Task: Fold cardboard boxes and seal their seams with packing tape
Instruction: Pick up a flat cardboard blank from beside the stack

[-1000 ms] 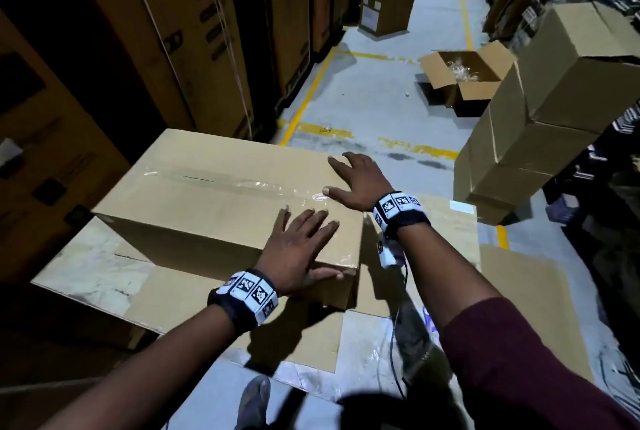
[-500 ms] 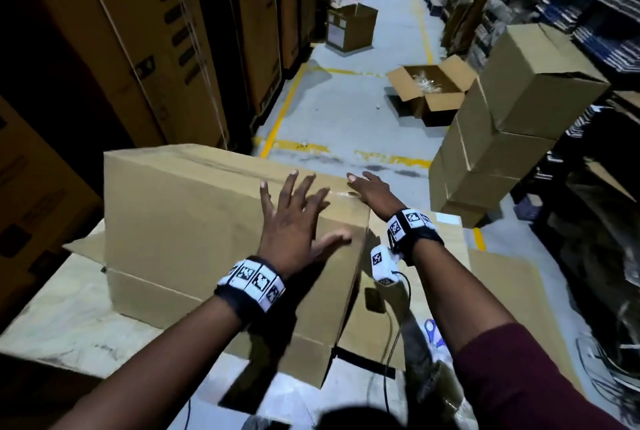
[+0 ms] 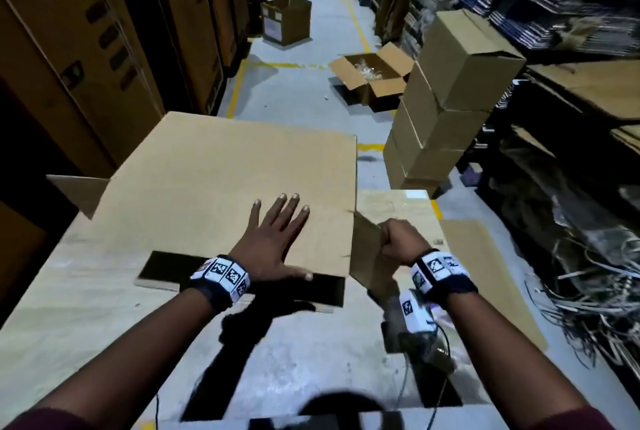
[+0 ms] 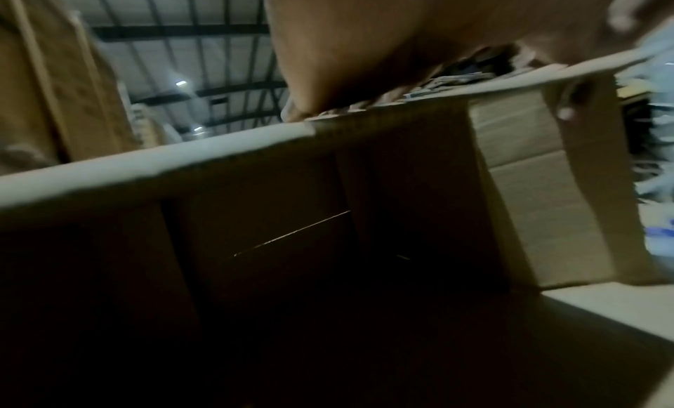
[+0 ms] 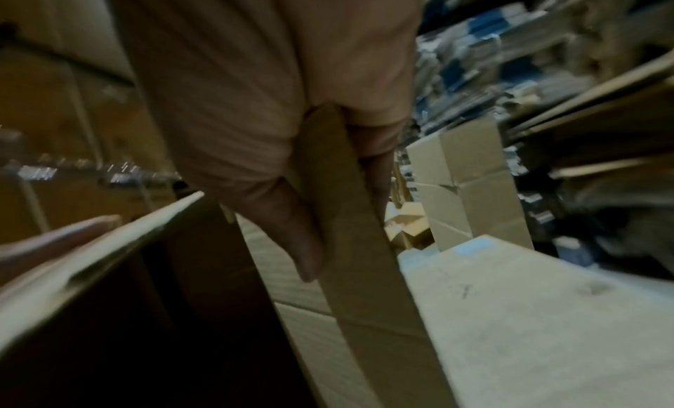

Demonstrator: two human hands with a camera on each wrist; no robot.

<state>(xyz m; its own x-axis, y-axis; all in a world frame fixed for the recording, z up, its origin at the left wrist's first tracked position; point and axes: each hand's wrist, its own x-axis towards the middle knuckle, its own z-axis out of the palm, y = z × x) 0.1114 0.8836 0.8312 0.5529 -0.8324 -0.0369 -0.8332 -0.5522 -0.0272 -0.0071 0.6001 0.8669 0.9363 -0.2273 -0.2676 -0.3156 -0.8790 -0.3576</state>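
Observation:
A large brown cardboard box [image 3: 221,170] lies on its side on the worktable [image 3: 86,291], with its open end toward me. My left hand [image 3: 273,239] lies flat with spread fingers on the box's upper panel near the open edge. My right hand [image 3: 401,242] grips the side flap [image 3: 367,256] at the box's right front corner, fingers curled round its edge. In the right wrist view the thumb and fingers pinch that flap [image 5: 350,212]. The left wrist view looks into the dark inside of the box [image 4: 291,241]. No tape is in view.
A stack of closed boxes [image 3: 446,100] stands to the right of the table. An open box [image 3: 374,76] and another carton [image 3: 287,19] sit on the aisle floor ahead. Tall cartons [image 3: 86,31] line the left. Flat cardboard [image 3: 485,273] and tangled straps [image 3: 595,291] lie at the right.
The box has been tipped over away from its taped face, so its open end now faces me. My right hand left the top and took hold of the side flap.

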